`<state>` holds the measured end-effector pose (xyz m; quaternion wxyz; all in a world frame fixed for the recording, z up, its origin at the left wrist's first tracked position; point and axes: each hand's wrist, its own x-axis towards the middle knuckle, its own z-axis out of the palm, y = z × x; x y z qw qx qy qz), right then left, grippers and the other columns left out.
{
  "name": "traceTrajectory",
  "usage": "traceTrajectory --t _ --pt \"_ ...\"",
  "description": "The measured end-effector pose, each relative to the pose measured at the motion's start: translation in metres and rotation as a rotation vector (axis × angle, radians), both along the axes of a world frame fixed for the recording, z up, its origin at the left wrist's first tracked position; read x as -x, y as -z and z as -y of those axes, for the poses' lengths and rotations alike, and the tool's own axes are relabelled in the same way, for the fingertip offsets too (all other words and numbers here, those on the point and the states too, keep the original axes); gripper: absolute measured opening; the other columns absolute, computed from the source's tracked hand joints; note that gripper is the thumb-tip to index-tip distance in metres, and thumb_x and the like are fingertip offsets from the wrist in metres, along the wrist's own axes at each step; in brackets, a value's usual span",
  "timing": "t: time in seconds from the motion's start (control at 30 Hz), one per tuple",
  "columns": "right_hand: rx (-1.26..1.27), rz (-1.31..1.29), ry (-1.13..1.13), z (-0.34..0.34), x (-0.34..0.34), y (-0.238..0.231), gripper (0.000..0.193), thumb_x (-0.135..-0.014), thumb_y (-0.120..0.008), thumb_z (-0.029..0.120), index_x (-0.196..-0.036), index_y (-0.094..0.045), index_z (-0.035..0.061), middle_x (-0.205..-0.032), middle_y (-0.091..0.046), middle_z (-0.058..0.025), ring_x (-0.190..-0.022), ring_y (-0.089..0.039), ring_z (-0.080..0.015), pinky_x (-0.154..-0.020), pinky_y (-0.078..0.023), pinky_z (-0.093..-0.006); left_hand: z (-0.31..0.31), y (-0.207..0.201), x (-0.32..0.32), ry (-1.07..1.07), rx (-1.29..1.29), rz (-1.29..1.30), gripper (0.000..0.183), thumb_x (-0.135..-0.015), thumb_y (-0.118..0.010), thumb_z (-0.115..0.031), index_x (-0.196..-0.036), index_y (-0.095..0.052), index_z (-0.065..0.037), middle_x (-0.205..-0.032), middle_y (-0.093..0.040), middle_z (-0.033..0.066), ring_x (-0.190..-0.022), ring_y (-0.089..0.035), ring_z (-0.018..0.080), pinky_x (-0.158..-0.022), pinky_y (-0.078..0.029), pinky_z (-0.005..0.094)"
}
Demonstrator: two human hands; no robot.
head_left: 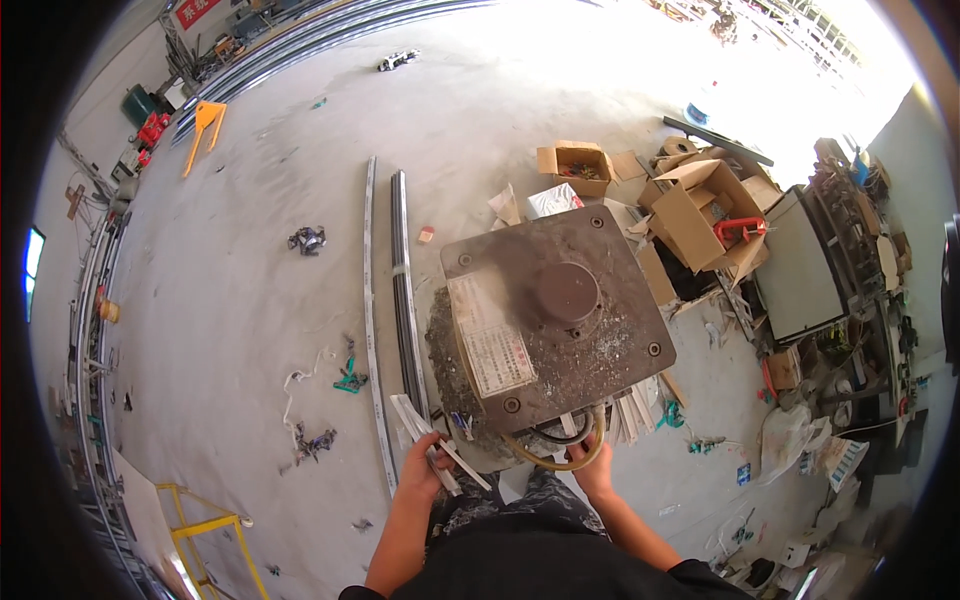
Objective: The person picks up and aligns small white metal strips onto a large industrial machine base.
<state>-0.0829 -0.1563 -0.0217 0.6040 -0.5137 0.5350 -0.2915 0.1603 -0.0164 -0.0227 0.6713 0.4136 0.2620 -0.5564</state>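
Note:
My left hand [424, 466] is closed round a few short, pale profile strips [411, 418], which stick out past the fingers on both sides. In front of me stands a machine with a square, dirty brown metal top [610, 300], a round boss in its middle and a worn paper label along its left part. My right hand [592, 466] is at the machine's near edge, behind a looped yellowish hose [548, 464]. The hose and the machine hide its fingers, so what it touches cannot be made out. More pale strips [632, 412] lie beside it, under the machine's edge.
Long metal profiles [374, 300] lie on the floor left of the machine. Open cardboard boxes [688, 225] and scrap crowd the right side. A yellow metal frame [208, 526] stands at lower left. Teal and dark scraps [350, 379] are scattered on the grey floor.

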Motion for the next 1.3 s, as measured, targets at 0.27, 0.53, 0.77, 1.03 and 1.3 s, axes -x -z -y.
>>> traceTrajectory --t 0.27,0.53,0.77,1.03,1.3 --pt "-0.035 -0.062 -0.013 0.001 0.001 -0.010 0.014 -0.084 -0.059 0.011 -0.075 -0.055 0.0006 -0.059 -0.052 -0.0006 -0.051 -0.048 -0.0079 -0.045 -0.038 -0.0252 0.006 -0.026 -0.020 0.000 0.140 0.153 0.013 -0.084 -0.062 -0.013 -0.083 -0.056 -0.001 -0.065 -0.047 0.0026 -0.052 -0.042 0.0094 -0.044 -0.034 0.0199" --pt "-0.147 0.023 -0.159 0.014 0.003 0.006 0.012 -0.089 -0.055 0.010 -0.080 -0.052 0.0037 -0.058 -0.048 0.0010 -0.045 -0.041 -0.0065 -0.039 -0.031 -0.0234 -0.012 -0.042 0.037 -0.065 0.234 0.177 0.017 -0.083 -0.063 -0.010 -0.093 -0.052 -0.002 -0.083 -0.054 0.0060 -0.062 -0.044 0.0091 -0.045 -0.036 0.0198" --pt "-0.318 0.180 -0.145 -0.001 0.021 0.010 0.015 -0.092 -0.050 0.016 -0.085 -0.051 0.0029 -0.066 -0.053 -0.0040 -0.049 -0.045 -0.0085 -0.041 -0.034 -0.0218 -0.019 -0.048 0.104 -0.021 0.273 0.144 0.021 -0.082 -0.062 -0.006 -0.101 -0.053 -0.001 -0.087 -0.058 0.0095 -0.066 -0.046 0.0106 -0.047 -0.037 0.0196" --pt "-0.219 0.123 -0.172 -0.010 0.026 0.013 0.015 -0.093 -0.048 0.017 -0.086 -0.052 0.0046 -0.064 -0.052 -0.0021 -0.048 -0.044 -0.0081 -0.040 -0.033 -0.0217 -0.014 -0.053 0.139 0.087 0.282 0.205 0.019 -0.082 -0.065 -0.008 -0.098 -0.058 0.001 -0.076 -0.053 0.0026 -0.062 -0.046 0.0087 -0.047 -0.035 0.0194" --pt "-0.203 0.156 -0.183 -0.017 0.030 0.031 0.016 -0.093 -0.048 0.016 -0.085 -0.053 0.0037 -0.062 -0.052 -0.0030 -0.047 -0.044 -0.0085 -0.040 -0.032 -0.0228 -0.016 -0.056 0.147 0.139 0.289 0.233 0.022 -0.082 -0.067 -0.012 -0.098 -0.058 -0.001 -0.073 -0.051 0.0014 -0.062 -0.045 0.0078 -0.048 -0.034 0.0187"
